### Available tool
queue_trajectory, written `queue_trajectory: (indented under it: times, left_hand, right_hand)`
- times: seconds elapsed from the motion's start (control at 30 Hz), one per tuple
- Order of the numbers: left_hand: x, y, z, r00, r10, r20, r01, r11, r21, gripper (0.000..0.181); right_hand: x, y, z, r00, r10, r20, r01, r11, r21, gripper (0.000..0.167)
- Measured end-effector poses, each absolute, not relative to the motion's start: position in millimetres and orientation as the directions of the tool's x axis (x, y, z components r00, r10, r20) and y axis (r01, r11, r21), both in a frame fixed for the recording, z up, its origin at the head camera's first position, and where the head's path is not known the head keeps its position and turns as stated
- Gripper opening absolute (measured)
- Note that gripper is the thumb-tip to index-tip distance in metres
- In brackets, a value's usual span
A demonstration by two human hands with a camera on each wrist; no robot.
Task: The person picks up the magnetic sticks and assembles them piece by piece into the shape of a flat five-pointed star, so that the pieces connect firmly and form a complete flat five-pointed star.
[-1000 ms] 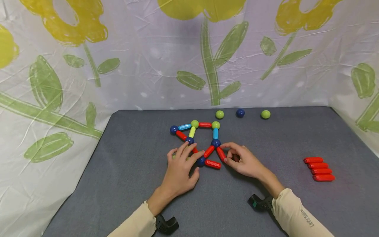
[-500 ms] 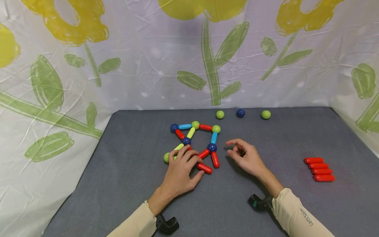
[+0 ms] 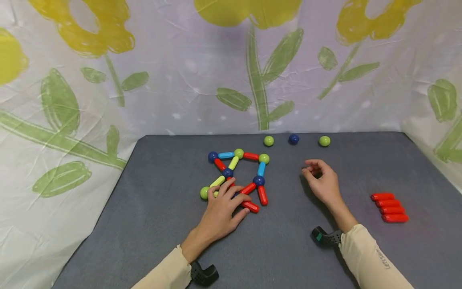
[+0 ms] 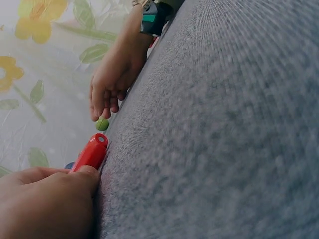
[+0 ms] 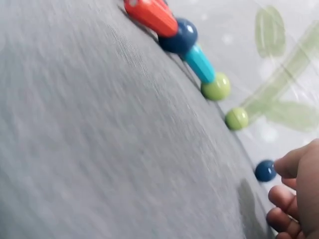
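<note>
A linked frame of balls and rods lies flat: a navy ball [image 3: 258, 180], a green ball [image 3: 264, 159], a light-blue rod [image 3: 261, 169] and several red and yellow rods. My left hand [image 3: 219, 206] rests over its lower part, fingers spread, covering some joints. In the left wrist view the thumb is beside a red rod [image 4: 91, 153]. To the right of the frame, my right hand [image 3: 324, 182] hovers with loosely bent fingers and nothing in them. The right wrist view shows this hand [image 5: 301, 189] at the image edge, with a loose navy ball [image 5: 265, 171] beyond it.
Along the back edge sit a green ball [image 3: 268, 141], a navy ball [image 3: 294, 139] and another green ball [image 3: 324, 141]. Several red rods [image 3: 391, 210] are stacked side by side at the right of the grey table [image 3: 285, 257]. A flowered cloth [image 3: 173, 80] hangs behind.
My right hand has let go of the red rod and moved right and away from the frame. The frame's lower right part has shifted slightly down-left; my left hand has stayed over it.
</note>
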State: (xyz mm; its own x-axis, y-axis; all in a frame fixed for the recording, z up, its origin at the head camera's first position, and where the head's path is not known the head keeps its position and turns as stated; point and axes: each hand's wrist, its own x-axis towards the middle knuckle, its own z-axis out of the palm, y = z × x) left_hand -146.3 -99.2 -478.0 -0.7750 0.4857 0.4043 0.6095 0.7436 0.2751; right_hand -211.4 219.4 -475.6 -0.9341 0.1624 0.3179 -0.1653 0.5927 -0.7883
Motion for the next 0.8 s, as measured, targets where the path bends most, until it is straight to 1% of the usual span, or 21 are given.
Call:
queue_trajectory:
  times: [0.1, 0.2, 0.43, 0.5, 0.6, 0.7, 0.8]
  left_hand:
    - [-146, -101, -477, -0.788, 0.484, 0.380, 0.600, 0.742, 0.298, 0.021]
    - [-146, -102, -477, -0.791, 0.478, 0.383, 0.597, 0.741, 0.308, 0.021]
    - [-145, -105, -478, -0.799, 0.468, 0.377, 0.585, 0.751, 0.307, 0.021]
    - [-146, -104, -478, -0.805, 0.467, 0.366, 0.578, 0.757, 0.305, 0.022]
    - [-146, -103, -478, -0.803, 0.468, 0.369, 0.579, 0.758, 0.300, 0.022]
    - [-146, -102, -478, -0.794, 0.473, 0.382, 0.589, 0.753, 0.293, 0.021]
    - [-146, -100, -478, -0.784, 0.479, 0.394, 0.599, 0.748, 0.285, 0.021]
  right_hand:
    - [-216, 225, -476, -0.930, 0.188, 0.315, -0.153, 0.581, -0.799, 0.027]
    - [-224, 229, -476, -0.917, 0.225, 0.328, -0.151, 0.566, -0.810, 0.030]
    - [-250, 242, -475, -0.848, 0.352, 0.396, -0.156, 0.547, -0.822, 0.038]
    - [-259, 248, -475, -0.837, 0.367, 0.406, -0.157, 0.550, -0.820, 0.042]
    - [-272, 260, -475, -0.854, 0.329, 0.402, -0.157, 0.574, -0.803, 0.049]
    - [-282, 272, -475, -0.887, 0.233, 0.398, -0.180, 0.618, -0.765, 0.058]
    - [-289, 281, -475, -0.912, 0.141, 0.386, -0.194, 0.682, -0.706, 0.060]
